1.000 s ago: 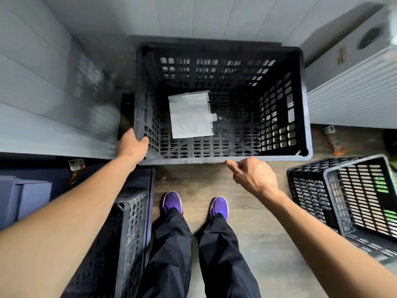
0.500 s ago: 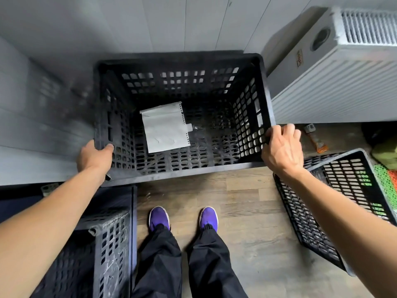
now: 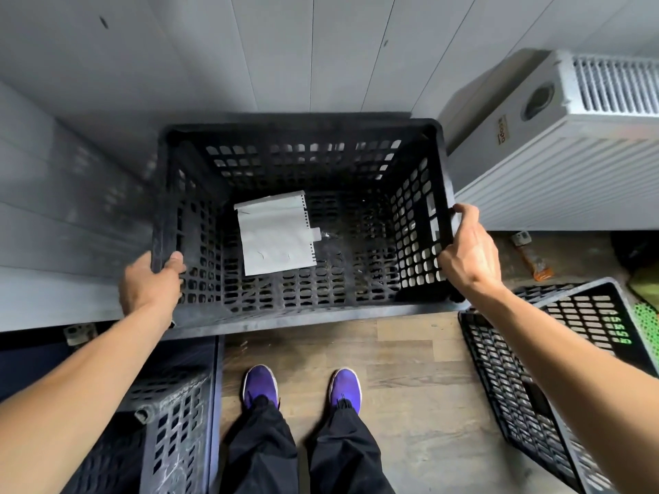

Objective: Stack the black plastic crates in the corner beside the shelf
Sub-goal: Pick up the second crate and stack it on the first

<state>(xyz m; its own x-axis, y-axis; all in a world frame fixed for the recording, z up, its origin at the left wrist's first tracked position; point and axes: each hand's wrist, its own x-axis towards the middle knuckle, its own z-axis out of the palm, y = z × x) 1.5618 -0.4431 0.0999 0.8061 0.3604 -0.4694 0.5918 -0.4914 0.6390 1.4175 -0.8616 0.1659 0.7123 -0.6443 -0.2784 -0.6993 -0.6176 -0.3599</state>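
Floor: wood-look planks; a person's purple shoes stand on them.
Room: grey panelled wall behind and at left; white radiator at right.
Crate: black, slotted, in the corner between the walls, just beside the radiator.
Contents: one white paper sheet lying flat on the bottom.
Orientation: opening upward; long axis runs left to right, along the back wall.
Left hand: grips the left rim near the front corner, thumb hooked inside.
Right hand: grips the right rim, fingers curled over the edge.
Other containers: second crate tilted at right; third crate at lower left.
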